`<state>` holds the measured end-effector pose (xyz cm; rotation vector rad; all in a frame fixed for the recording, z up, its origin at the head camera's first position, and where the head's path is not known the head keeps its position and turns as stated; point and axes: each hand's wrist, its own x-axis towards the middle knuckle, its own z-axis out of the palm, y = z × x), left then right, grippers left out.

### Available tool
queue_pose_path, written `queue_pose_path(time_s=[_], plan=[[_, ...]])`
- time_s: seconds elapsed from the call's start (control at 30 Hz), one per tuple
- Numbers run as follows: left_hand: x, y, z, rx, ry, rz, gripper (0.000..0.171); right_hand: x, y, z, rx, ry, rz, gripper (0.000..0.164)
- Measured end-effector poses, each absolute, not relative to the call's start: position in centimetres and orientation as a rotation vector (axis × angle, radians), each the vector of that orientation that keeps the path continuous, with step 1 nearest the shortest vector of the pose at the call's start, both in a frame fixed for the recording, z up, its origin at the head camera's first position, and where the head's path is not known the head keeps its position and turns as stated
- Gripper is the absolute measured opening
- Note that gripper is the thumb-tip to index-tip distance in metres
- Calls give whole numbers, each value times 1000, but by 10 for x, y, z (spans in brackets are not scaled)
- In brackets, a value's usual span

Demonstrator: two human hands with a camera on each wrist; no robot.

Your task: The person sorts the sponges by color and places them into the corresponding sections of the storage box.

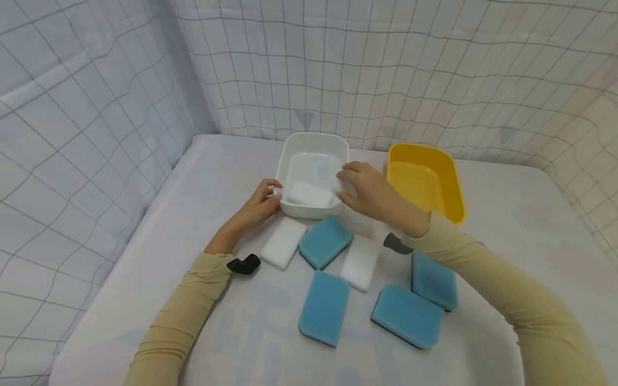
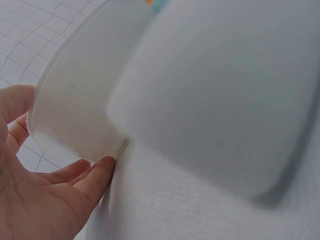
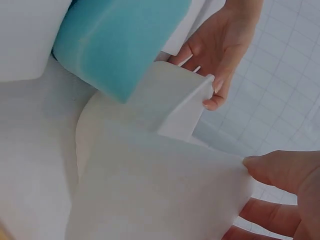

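A white plastic tub (image 1: 316,140) stands at the back middle of the table, with a white sponge (image 1: 310,194) lying at its near end. My left hand (image 1: 258,206) holds the tub's near-left corner, its thumb (image 2: 102,172) low on the outer wall and its other fingers around the rim. On the opposite side, my right hand (image 1: 372,193) grips the right rim. Its thumb (image 3: 265,165) touches the edge, and the tips of the other fingers are partly hidden by the wall. Just in front of the tub lie a second white sponge (image 1: 284,243) and a blue sponge (image 1: 325,242).
A yellow tub (image 1: 461,187) stands right of the white one, behind my right forearm. Nearer me lie another white sponge (image 1: 360,262) and blue sponges with dark undersides (image 1: 324,308), (image 1: 407,316), (image 1: 434,281). Grid-patterned cloth (image 1: 289,64) hangs around the table.
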<state>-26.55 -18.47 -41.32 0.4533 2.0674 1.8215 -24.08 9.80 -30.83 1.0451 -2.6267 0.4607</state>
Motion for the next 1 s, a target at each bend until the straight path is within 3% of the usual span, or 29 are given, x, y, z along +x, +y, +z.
queue_pose_path(time_s=[0.67,1.0], plan=[[-268,-185,-412,441,2079,1824,34,-287,78,-268,930,-2645,477,35],[-266,-183,-413,419,2060,1833,35,-304,75,-267,837,-2709,535,36]])
